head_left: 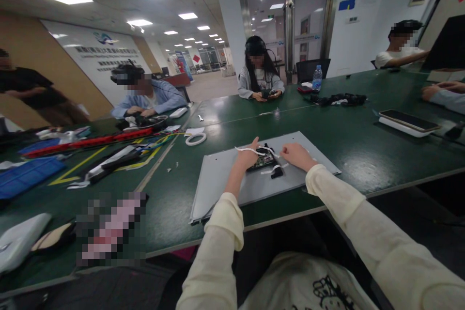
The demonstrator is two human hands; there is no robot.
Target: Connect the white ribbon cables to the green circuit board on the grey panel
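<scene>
A grey metal panel (pixel 225 174) lies flat on the green table in front of me. On it sits a small green circuit board (pixel 264 160) with black parts and white tape strips. My left hand (pixel 248 156) is closed at the board's left side, pinching a white strip (pixel 242 149). My right hand (pixel 296 154) is curled shut just right of the board, near a strip (pixel 273 170) on a black part; what it holds is hidden.
A roll of white tape (pixel 195 139) lies beyond the panel. Red and yellow parts, cables and blue trays (pixel 31 174) crowd the left. A tablet (pixel 409 121), a black bundle (pixel 339 100) and a water bottle (pixel 317 77) are at the right. Several people sit around the table.
</scene>
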